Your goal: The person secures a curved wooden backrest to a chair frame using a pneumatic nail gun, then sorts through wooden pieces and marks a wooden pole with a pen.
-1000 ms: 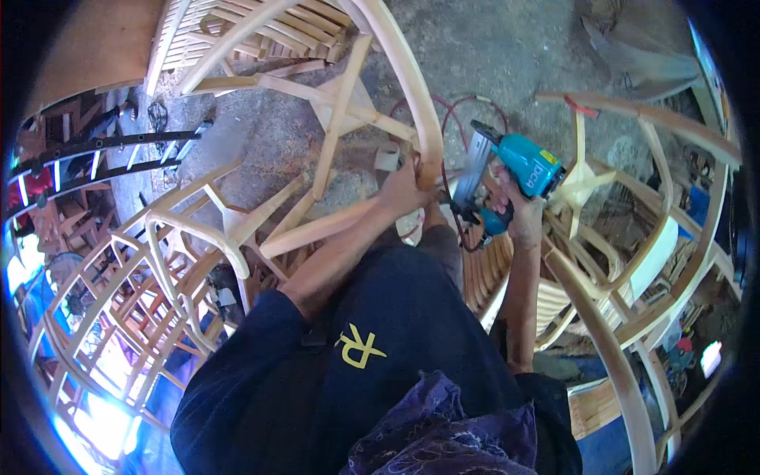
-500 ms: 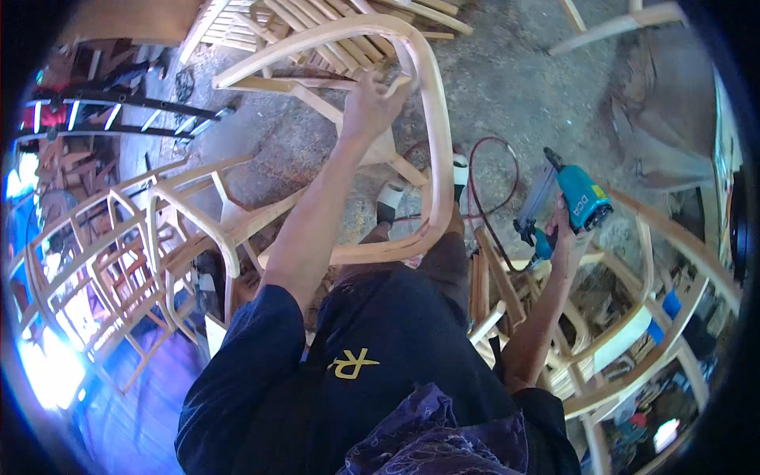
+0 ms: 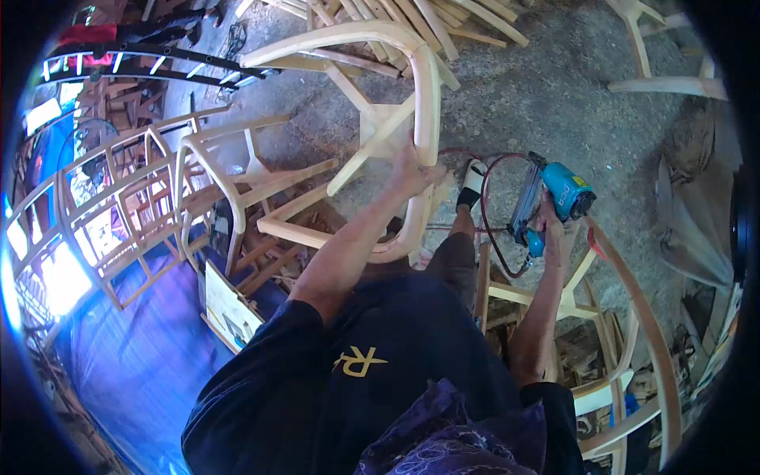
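My left hand [image 3: 410, 176] is closed on the curved rail of a pale wooden chair frame [image 3: 427, 95] in front of my body. The frame has a bent rail around crossed wooden legs. On the right, my right hand [image 3: 552, 224] grips a teal nail gun [image 3: 567, 192] by its handle, with the magazine pointing up and left. The nail gun is apart from the chair frame. A red hose [image 3: 485, 186] loops beside it over the floor.
More chair frames [image 3: 190, 150] stand at the left above a blue sheet [image 3: 134, 348]. Others lie at the lower right [image 3: 661, 356] and top right [image 3: 673, 85]. Wooden slats [image 3: 412, 24] are piled at the top. A black ladder [image 3: 158, 49] lies upper left, near a person in red [image 3: 87, 36].
My left hand has moved from the frame's upper part down to its side rail. The frame is turned in view. The nail gun has shifted slightly left, still in my right hand.
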The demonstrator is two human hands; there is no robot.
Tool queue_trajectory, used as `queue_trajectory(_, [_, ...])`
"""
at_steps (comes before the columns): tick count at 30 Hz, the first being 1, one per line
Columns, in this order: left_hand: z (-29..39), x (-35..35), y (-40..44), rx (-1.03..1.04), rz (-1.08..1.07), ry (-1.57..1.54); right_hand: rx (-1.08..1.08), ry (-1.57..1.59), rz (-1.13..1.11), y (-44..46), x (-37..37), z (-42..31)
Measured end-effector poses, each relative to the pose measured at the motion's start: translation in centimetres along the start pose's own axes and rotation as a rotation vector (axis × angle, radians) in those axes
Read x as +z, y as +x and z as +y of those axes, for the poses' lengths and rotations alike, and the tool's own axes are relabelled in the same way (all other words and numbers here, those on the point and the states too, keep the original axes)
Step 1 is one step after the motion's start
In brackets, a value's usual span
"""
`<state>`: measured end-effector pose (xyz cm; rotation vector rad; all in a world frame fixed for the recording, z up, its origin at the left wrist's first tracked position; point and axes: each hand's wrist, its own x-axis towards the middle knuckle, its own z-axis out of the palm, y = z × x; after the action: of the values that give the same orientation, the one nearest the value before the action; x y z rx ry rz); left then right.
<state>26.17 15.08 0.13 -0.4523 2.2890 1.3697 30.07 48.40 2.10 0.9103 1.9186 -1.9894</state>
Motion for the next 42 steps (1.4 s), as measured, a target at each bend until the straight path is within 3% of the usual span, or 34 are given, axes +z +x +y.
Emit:
queue_trajectory(6, [-1.8,-0.3,-1.0,0.086,0.073,0.011,0.03,-0.051,-0.053,0.1,0.0,-1.7])
queue_trajectory(10, [-0.2,-2.7,-1.9,-0.002,0.026,-0.069,0.014,-0.084,-0.096,-0.4,-0.2,-3.2])
queue_trajectory(17, [-3.4,-1.4,-1.5,0.061,0.083,0.037,0.039,-0.314,-0.128,-0.6,0.5,-6.0])
queue_trajectory(24, [-0.2,-0.9,-2.0,-0.121,0.004,-0.053,-0.211,-0.317,-0.032,-2.0,3.1,-15.3])
queue_trajectory(27, [0.5,-0.7,-2.1,-0.113,-0.008,-0.056,-0.318,-0.384,0.019,0.6,0.6,-17.8])
queue_trajectory(33, [-0.3,-0.2,-1.4,-0.013,0.076,-0.106,-0.257,-0.374,-0.065,13.2,1.0,-21.1])
queue_trajectory(36, [0.4,-0.4,-0.7,-0.429,-0.085,-0.027,-0.193,-0.519,-0.16,21.4,3.4,-20.5])
queue_trajectory(37, [-1.6,0.7,-1.4,-0.503,-0.088,-0.284,-0.122,-0.642,-0.174,22.5,2.5,-20.4])
queue_trajectory(40, [2.5,0.0,-1.2,-0.402,0.036,0.017,0.018,-0.627,-0.355,28.6,6.8,-19.8])
queue_trajectory(42, [3.0,-0.3,0.0,-0.453,0.011,0.133,0.126,-0.655,-0.46,30.0,8.0,-19.0])
